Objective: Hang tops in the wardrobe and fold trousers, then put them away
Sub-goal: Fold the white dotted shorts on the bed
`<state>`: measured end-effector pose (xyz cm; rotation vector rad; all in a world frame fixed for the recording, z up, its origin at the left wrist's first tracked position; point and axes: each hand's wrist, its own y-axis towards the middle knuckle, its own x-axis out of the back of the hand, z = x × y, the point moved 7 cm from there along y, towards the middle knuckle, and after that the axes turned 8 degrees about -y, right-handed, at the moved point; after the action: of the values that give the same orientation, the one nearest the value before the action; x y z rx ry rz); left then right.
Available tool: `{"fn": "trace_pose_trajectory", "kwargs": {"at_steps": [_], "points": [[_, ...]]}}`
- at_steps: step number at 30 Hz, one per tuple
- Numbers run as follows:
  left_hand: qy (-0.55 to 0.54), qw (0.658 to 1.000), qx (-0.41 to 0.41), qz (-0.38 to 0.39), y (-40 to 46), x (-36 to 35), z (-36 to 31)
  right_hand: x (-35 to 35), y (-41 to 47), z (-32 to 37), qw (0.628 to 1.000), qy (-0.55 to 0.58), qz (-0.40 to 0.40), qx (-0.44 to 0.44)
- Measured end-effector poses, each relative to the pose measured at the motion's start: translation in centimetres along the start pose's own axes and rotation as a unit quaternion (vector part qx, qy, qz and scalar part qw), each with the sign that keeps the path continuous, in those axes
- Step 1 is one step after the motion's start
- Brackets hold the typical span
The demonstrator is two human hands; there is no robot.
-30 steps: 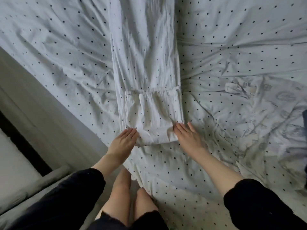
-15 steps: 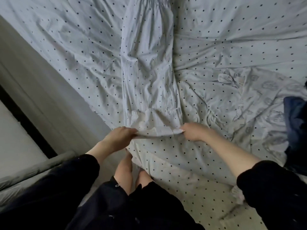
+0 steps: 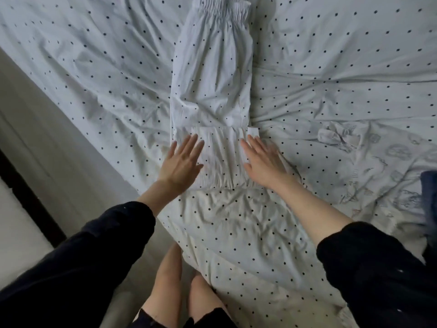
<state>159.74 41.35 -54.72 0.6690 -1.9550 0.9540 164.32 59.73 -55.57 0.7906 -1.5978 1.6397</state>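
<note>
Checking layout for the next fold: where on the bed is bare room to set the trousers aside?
Bare sheet lies left of the trousers, up to the bed edge, and nearer the person below both hands. Right is crowded: printed garment and dark cloth.

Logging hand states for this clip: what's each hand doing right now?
Left hand: open, fingers straight, flat on the folded hem of the dotted trousers.
Right hand: open, flat on the same fold.

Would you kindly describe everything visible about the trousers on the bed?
The trousers are white with small dark dots, of thin, creased cloth. They lie flat lengthwise on the dotted sheet, gathered elastic waistband at the far end. The near end is folded back over the legs. The left hand and right hand press flat on that fold.
</note>
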Motion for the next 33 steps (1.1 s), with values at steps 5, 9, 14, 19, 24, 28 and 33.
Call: {"fn": "trace_pose_trajectory", "kwargs": {"at_steps": [5, 9, 14, 19, 24, 28, 33], "points": [[0.060, 0.995, 0.004, 0.080, -3.1, -9.3, 1.5, -8.8, -1.3, 0.6, 0.999, -0.035, 0.034, 0.004], [0.061, 0.998, -0.024, 0.005, -3.3, -10.8, 2.0, -12.4, -0.5, 0.4, 0.997, -0.073, 0.010, 0.000], [0.052, 0.995, -0.076, -0.024, -1.0, -11.2, 2.6, -12.9, 2.0, -0.3, 0.994, -0.093, -0.055, -0.027], [0.025, 0.999, -0.042, 0.018, -1.9, -10.8, 2.3, -12.6, 1.3, 0.8, 0.997, -0.069, -0.026, -0.024], [-0.021, 0.987, 0.018, 0.157, -6.1, -9.9, 1.1, -10.5, -4.1, 2.4, 0.995, -0.024, 0.069, 0.061], [-0.073, 0.929, 0.057, 0.358, -9.7, -8.7, -0.5, -9.0, -9.3, 2.6, 0.969, 0.030, 0.234, 0.067], [-0.037, 0.923, 0.063, 0.378, -5.9, -1.3, -1.3, -1.9, -8.1, 1.3, 0.967, 0.027, 0.243, 0.071]]}}
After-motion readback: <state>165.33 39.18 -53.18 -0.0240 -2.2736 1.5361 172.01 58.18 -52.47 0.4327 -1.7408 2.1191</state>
